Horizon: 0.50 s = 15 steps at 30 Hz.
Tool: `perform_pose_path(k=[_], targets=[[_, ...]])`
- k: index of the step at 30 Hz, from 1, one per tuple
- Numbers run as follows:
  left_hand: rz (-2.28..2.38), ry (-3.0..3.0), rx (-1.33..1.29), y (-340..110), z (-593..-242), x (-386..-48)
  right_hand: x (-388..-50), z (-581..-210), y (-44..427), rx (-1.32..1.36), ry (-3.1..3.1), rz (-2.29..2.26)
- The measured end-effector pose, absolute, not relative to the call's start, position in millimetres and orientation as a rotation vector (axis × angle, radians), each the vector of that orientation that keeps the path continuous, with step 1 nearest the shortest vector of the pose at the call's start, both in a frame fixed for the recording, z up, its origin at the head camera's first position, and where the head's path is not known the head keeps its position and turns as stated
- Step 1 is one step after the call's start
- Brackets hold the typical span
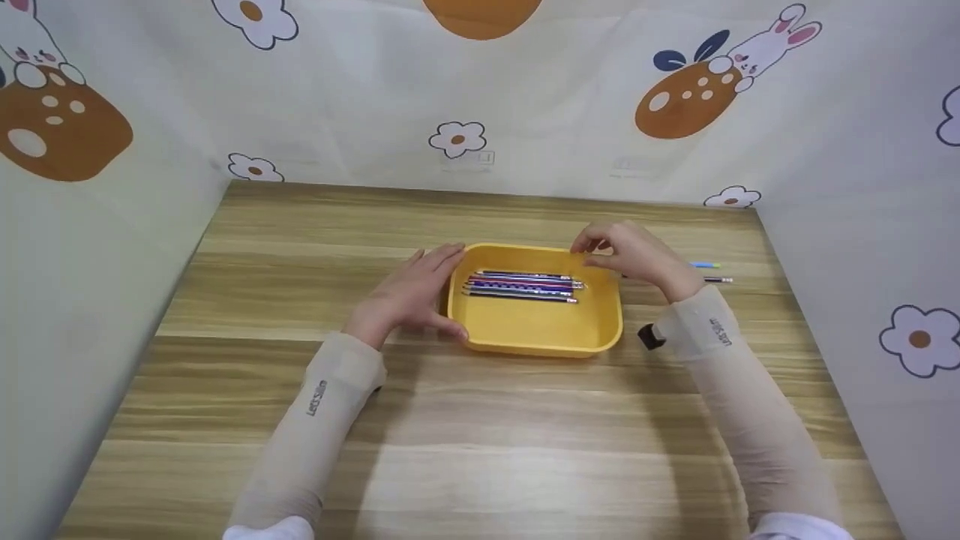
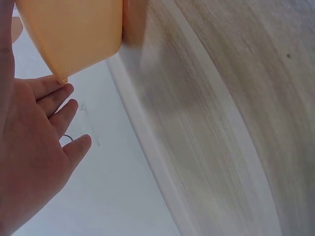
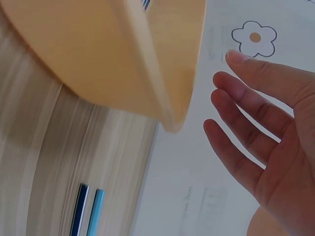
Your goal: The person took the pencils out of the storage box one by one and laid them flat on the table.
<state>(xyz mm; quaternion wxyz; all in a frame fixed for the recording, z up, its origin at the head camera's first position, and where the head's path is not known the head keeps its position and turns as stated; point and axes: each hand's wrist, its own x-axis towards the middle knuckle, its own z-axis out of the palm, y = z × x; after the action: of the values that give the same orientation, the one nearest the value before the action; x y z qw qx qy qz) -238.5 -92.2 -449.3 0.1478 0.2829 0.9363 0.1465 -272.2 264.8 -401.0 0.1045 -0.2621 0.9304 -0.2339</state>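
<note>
Yellow tray (image 1: 525,326) on the wooden table (image 1: 562,457), row of pencils (image 1: 521,286) lying inside. Left hand (image 1: 409,292) spread against its left end. Right hand (image 1: 637,255) loosely bent, grasping nothing, at the far right corner; rim contact hard to judge. Two loose pencils (image 1: 718,280) lie rightward.
</note>
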Motion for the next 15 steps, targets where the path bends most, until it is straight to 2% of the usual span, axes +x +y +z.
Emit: perform_pose_path(k=[15], targets=[[0.439, 2.693, 0.819, -91.7, -450.0, -238.4, -278.3, -398.4, 227.5, -0.831, 2.695, -0.669]])
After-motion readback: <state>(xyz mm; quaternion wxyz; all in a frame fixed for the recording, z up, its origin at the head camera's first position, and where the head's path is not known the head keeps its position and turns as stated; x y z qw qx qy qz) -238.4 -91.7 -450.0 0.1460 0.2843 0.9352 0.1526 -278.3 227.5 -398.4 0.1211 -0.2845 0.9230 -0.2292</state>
